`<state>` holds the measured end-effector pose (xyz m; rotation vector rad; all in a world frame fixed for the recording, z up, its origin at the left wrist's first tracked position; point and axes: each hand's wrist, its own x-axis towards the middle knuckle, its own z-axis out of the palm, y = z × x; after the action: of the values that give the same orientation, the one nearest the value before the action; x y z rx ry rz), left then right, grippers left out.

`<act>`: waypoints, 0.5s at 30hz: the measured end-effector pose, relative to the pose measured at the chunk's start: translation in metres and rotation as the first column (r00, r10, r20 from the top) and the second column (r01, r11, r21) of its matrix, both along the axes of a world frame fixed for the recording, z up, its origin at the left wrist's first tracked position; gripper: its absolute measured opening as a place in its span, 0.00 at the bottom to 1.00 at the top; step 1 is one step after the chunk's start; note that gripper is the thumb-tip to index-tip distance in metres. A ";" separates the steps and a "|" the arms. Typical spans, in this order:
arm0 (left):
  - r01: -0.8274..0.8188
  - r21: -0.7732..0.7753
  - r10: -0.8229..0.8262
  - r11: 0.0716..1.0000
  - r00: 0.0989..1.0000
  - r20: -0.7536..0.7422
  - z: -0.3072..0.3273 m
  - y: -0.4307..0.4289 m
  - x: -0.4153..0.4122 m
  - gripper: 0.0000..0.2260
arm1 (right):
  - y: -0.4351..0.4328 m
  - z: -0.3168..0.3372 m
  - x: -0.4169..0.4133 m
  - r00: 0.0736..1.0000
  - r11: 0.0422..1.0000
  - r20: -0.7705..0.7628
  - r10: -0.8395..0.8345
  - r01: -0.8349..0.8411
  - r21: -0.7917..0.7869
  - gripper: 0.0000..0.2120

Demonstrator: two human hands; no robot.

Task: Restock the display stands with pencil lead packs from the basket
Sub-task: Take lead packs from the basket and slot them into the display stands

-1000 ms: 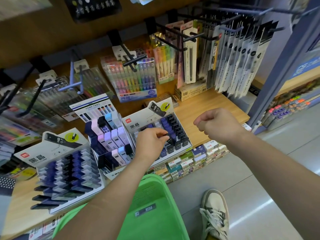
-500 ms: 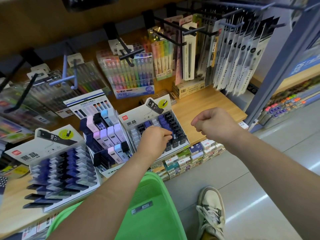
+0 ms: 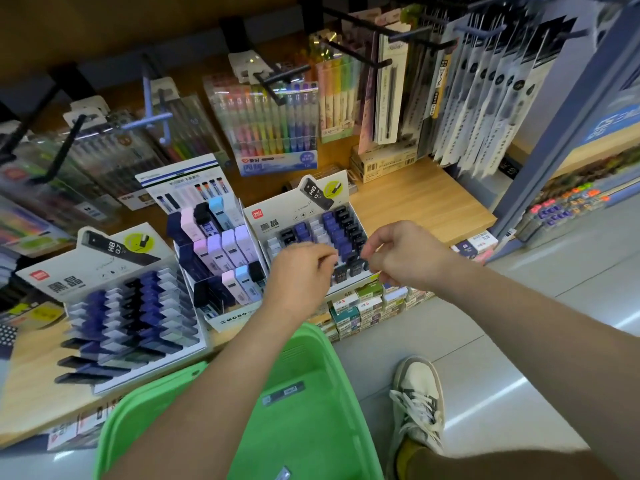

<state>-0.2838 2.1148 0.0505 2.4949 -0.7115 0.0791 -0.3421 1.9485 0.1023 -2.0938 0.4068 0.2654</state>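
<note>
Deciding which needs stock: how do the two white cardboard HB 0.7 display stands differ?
The left white cardboard stand sits left of the MONO stand, the right white cardboard stand right of it. The left stand is untouched; the left hand and right hand reach over the right stand, hiding its front rows. Both hold rows of blue and grey packs.

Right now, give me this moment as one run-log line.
left hand: curled over right display stand, grip unclear | right hand: curled beside it, grip unclear | green basket: below, packs inside

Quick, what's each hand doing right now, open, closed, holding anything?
Left hand: fingers curled, contents cannot be told.
Right hand: fingers curled, contents cannot be told.
</note>
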 end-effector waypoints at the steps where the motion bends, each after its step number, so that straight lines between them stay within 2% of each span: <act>1: -0.043 -0.025 0.043 0.999 0.999 0.006 0.003 0.018 -0.012 0.07 | 0.010 -0.003 -0.001 0.997 0.995 0.011 0.081 -0.080 -0.060 0.08; 4: -0.121 0.043 0.124 0.992 0.989 -0.083 -0.007 0.081 -0.048 0.05 | 0.048 -0.018 -0.010 0.933 0.891 -0.038 0.358 -0.354 -0.283 0.08; 6: -0.176 0.109 0.192 0.978 0.970 -0.153 -0.025 0.123 -0.070 0.05 | 0.073 -0.037 -0.022 0.848 0.775 -0.143 0.510 -0.526 -0.351 0.12; 8: -0.217 0.243 0.274 0.946 0.933 -0.233 -0.050 0.164 -0.088 0.05 | 0.095 -0.060 -0.036 0.747 0.653 -0.259 0.612 -0.662 -0.368 0.17; 11: -0.170 0.420 0.353 0.892 0.841 -0.410 -0.098 0.214 -0.113 0.08 | 0.124 -0.098 -0.047 0.651 0.529 -0.385 0.655 -0.758 -0.383 0.20; 13: -0.129 0.494 0.401 0.860 0.769 -0.498 -0.128 0.238 -0.129 0.10 | 0.145 -0.129 -0.046 0.642 0.505 -0.404 0.652 -0.765 -0.401 0.19; 15: -0.085 0.551 0.449 0.830 0.689 -0.569 -0.158 0.254 -0.145 0.14 | 0.168 -0.165 -0.046 0.661 0.526 -0.402 0.634 -0.749 -0.403 0.18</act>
<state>-0.4293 2.3683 -0.1077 2.7691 -0.0080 -0.9956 -0.3883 2.1164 -0.0628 -2.7327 -0.3448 0.9557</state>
